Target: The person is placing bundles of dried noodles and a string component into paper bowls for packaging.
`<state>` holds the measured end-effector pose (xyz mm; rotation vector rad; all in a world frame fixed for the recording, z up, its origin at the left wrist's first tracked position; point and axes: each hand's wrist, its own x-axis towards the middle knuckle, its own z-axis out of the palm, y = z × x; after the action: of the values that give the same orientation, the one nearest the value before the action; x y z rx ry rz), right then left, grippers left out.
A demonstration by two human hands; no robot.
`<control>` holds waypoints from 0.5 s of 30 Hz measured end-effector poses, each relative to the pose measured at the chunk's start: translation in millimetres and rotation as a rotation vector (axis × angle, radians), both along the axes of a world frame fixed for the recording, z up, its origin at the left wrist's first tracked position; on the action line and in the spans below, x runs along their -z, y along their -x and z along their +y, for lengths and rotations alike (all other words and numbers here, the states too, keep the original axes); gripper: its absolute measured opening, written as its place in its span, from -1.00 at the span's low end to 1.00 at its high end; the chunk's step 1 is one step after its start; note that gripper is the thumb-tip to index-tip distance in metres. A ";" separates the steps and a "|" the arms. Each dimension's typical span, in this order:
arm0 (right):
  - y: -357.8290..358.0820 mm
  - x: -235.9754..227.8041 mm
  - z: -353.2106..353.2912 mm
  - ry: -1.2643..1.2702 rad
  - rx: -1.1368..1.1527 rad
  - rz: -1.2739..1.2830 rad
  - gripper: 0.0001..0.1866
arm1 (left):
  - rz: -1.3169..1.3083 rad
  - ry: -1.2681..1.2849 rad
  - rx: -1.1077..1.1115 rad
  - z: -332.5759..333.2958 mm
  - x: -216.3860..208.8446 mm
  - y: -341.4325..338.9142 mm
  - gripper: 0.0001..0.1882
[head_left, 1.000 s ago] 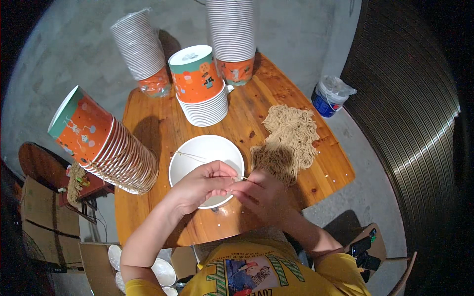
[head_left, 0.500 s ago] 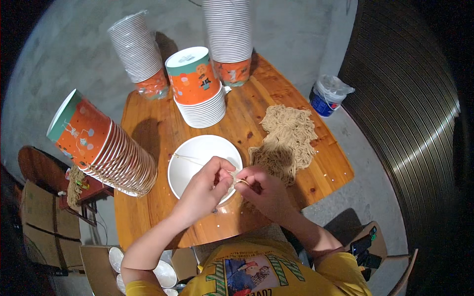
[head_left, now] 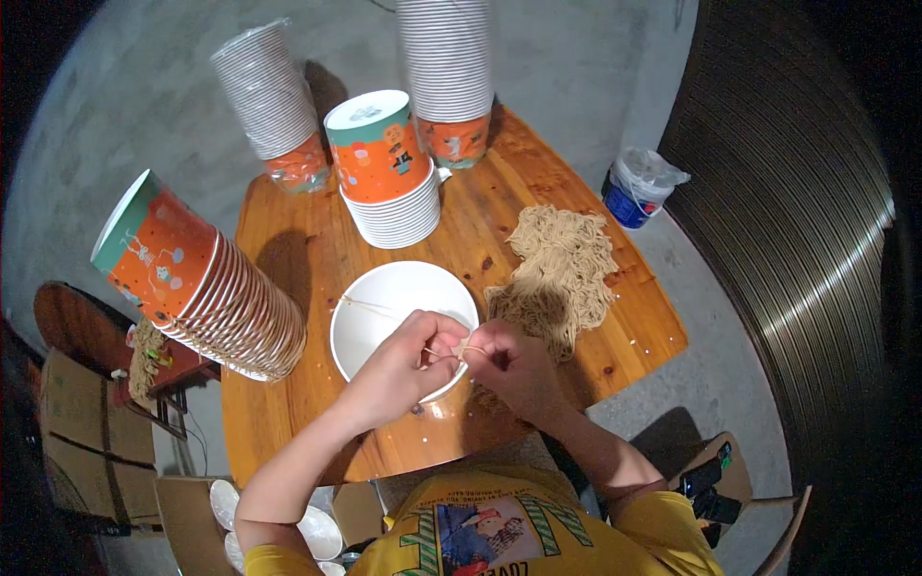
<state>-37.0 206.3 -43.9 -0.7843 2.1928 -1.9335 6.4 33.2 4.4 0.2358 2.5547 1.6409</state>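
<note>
A white round paper tub (head_left: 379,278) stands in front of me on the table, its pale inside showing. A thin tan cord (head_left: 370,307) runs from the tub's left rim to my hands. Over the tub's near right side, my left hand (head_left: 408,355) pinches the cord between thumb and fingertips. Close beside it, my right hand (head_left: 509,365) pinches a bent piece of the same cord, the fingertips almost meeting. The fingers partly hide the cord's ends. A heap of tan cords (head_left: 562,259) lies right of the tub, just beyond my right hand.
On the wooden table (head_left: 432,451) stand a leaning stack of orange tubs with cords (head_left: 235,307) at left, another stack (head_left: 384,173) behind, and two plastic-wrapped stacks (head_left: 264,96) (head_left: 447,67) at the back. A blue bucket (head_left: 634,192) is on the floor at right; cardboard boxes (head_left: 96,432) at left.
My hands have shifted slightly, and the cord between the fingertips is bent differently. The white tub has moved a little to the right.
</note>
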 end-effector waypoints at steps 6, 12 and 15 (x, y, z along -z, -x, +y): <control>2.4 5.3 -0.5 -0.001 0.001 0.112 -0.88 | -0.051 0.060 -0.055 3.4 -3.6 1.6 -0.82; 2.5 2.1 1.5 -0.042 -0.016 0.170 -0.86 | 0.051 0.145 -0.066 1.6 -0.2 2.1 -0.86; 0.6 -2.4 1.9 -0.050 -0.009 0.168 -0.87 | 0.152 0.203 -0.069 3.0 1.3 -0.1 -0.86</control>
<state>-37.6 208.2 -41.5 -0.9802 2.3168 -1.8630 6.4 36.2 3.1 0.2683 2.8491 1.4200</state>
